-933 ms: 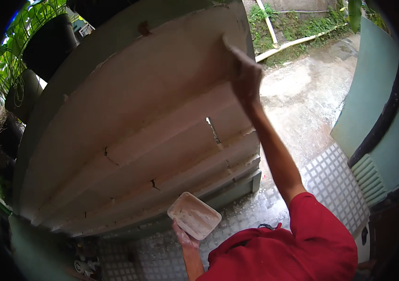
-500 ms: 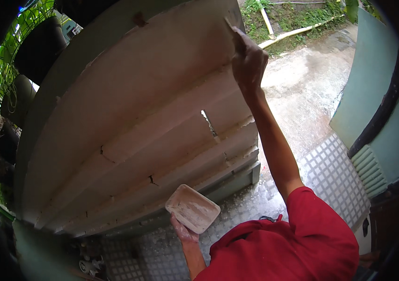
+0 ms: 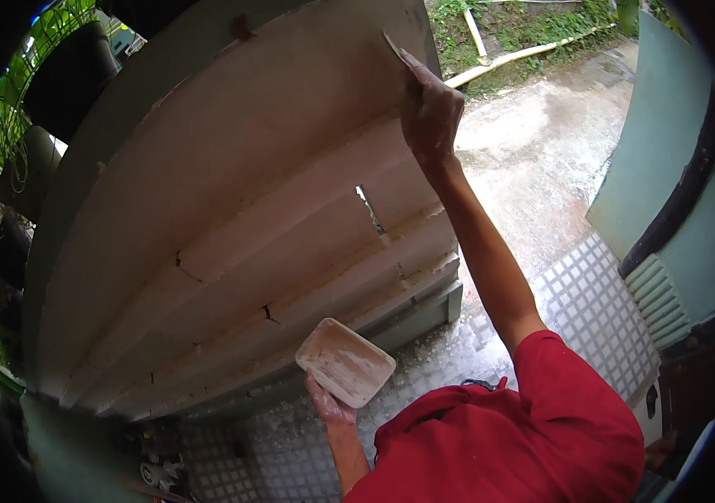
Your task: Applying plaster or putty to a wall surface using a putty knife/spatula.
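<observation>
My right hand (image 3: 433,117), arm stretched out, is closed on a thin flat blade (image 3: 392,44) like a putty knife. Its edge lies at the upper right of a large pale, stepped wall surface (image 3: 231,142). Most of its handle is hidden in my fingers. Low in front of my body, my left hand (image 3: 330,401) grips a shallow rectangular tray (image 3: 345,362) by its near left edge. Whitish paste is smeared inside the tray and on the hand. Cracks and a narrow open slot (image 3: 369,208) mark the lower steps of the wall.
Potted plants (image 3: 72,75) stand along the left. Tiled floor (image 3: 596,298) lies below and to the right, with concrete paving (image 3: 542,142) beyond it. A light green wall (image 3: 659,126) curves at the right. Pale pipes (image 3: 525,57) run along the grass at the back.
My right hand and the blade have shifted a little to the left across the upper wall. The left hand holds the tray in nearly the same place.
</observation>
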Demonstrator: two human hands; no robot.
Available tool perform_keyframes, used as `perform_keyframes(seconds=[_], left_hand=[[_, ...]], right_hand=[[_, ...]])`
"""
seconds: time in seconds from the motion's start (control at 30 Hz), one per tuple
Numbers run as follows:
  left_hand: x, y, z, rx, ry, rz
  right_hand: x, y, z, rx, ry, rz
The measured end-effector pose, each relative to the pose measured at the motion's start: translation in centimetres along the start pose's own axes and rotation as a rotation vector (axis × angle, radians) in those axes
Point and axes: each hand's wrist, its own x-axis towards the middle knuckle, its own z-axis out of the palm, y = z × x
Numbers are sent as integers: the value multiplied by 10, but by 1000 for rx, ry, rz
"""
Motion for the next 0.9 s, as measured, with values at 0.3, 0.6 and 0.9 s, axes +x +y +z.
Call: perform_keyframes(seconds=[0.3,0.6,0.9], left_hand=[[-11,8,12,-56,-44,15],[-10,7,2,-26,-8,16],[-6,4,0,-16,35,51]], right_hand=[[2,-30,7,-7,-442,-98],[69,-33,46,-95,-554,-727],[20,12,24,-149,-765,-729]])
